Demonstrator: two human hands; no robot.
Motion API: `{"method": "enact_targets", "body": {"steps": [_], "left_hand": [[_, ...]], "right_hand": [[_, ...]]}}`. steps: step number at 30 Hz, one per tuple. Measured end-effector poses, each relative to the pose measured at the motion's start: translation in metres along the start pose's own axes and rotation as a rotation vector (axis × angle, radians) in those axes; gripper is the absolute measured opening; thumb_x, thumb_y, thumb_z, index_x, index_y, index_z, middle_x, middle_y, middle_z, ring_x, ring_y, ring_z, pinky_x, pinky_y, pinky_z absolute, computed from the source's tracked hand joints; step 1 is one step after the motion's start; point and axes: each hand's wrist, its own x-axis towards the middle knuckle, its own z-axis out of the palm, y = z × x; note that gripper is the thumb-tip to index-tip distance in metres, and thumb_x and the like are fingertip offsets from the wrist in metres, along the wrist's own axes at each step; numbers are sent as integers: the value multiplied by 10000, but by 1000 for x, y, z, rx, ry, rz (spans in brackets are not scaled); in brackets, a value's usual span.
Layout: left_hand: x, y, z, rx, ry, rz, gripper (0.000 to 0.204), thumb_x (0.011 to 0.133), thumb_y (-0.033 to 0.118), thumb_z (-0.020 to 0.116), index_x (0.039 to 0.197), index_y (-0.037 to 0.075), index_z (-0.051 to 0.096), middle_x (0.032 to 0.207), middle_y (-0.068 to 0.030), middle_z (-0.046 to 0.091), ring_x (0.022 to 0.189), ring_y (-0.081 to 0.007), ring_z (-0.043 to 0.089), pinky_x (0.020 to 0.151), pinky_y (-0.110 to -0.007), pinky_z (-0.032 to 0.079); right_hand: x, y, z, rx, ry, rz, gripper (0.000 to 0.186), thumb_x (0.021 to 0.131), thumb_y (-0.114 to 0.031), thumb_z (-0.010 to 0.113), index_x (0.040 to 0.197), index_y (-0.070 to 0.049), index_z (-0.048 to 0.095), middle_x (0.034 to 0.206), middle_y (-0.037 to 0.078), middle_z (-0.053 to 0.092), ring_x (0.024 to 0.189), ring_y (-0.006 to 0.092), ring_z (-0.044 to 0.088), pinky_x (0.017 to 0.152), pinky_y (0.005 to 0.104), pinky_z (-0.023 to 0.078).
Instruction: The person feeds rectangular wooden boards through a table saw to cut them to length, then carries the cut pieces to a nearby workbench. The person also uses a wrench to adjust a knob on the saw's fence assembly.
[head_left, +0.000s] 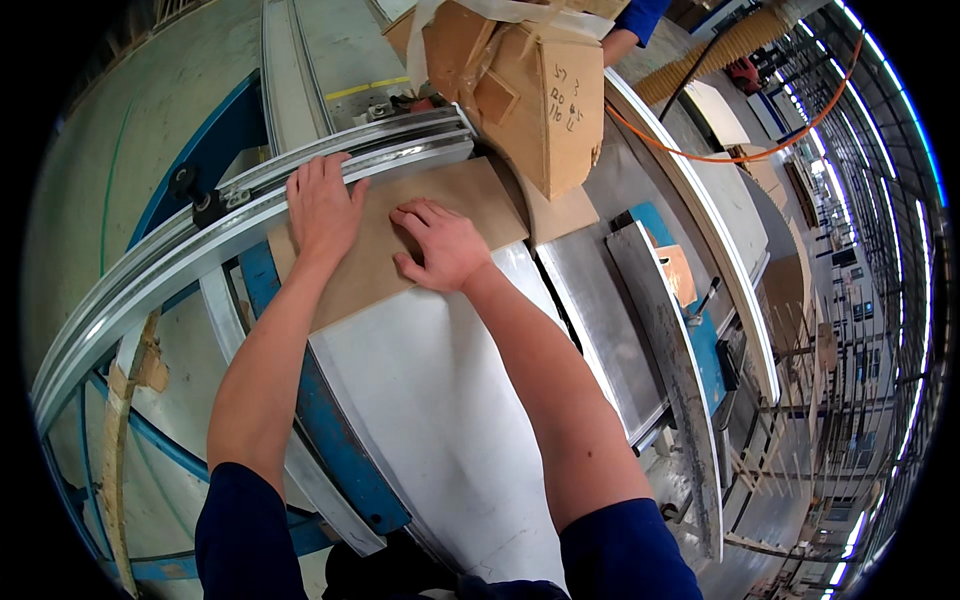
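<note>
A flat brown board (365, 268) lies on the pale metal table of a saw bench (430, 380), its far edge along an aluminium fence (400, 143). My left hand (325, 208) rests on the board's left end, with fingers stretched onto the fence and thumb apart. Nearer the board's middle, my right hand (440, 243) presses down with its fingers a little bent and its thumb spread. Neither hand is wrapped round anything. Beyond the board's right end is a hood patched from cardboard (570, 110); what lies under it is hidden. A smaller brown piece (565, 215) sits beside it.
Another person's arm in a blue sleeve (625, 40) reaches in behind the hood. A black clamp knob (205, 200) sits on the fence. Right of the table stands a long metal guide (665, 360). An orange hose (700, 155) hangs at the far right.
</note>
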Motion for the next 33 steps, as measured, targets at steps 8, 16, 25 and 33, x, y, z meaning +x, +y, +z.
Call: {"method": "enact_targets", "body": {"steps": [8, 16, 25, 33], "left_hand": [[-18, 14, -31, -51, -4, -26, 395, 874, 237, 746, 1218, 79, 634, 1139, -112, 623, 1154, -301, 550, 1051, -425, 371], [-62, 48, -68, -65, -15, 6, 421, 868, 213, 740, 1233, 53, 605, 1145, -136, 605, 1160, -328, 538, 1058, -442, 366], [-176, 82, -130, -198, -216, 220, 633, 793, 193, 775, 1366, 50, 549, 1469, -181, 464, 1435, -398, 358, 1212, -544, 229], [-285, 69, -184, -369, -514, 177, 578, 760, 176, 835, 1298, 59, 659, 1523, -189, 467, 1442, -400, 385, 1165, -495, 351]], "right_hand": [[-20, -27, -17, -41, -20, 11, 560, 827, -382, 649, 1291, -79, 574, 1292, 130, 590, 1254, 347, 544, 1036, 424, 476], [-72, -59, -41, -34, -14, 7, 569, 816, -383, 649, 1297, -94, 560, 1272, 125, 580, 1256, 353, 543, 1032, 425, 485], [-152, -69, -55, -6, 25, -52, 580, 803, -373, 659, 1271, -47, 556, 1256, 148, 578, 1250, 354, 541, 1097, 436, 451], [-198, -77, -57, 30, 47, -55, 560, 800, -361, 660, 1258, -56, 561, 1248, 132, 586, 1248, 353, 540, 1059, 433, 470]]}}
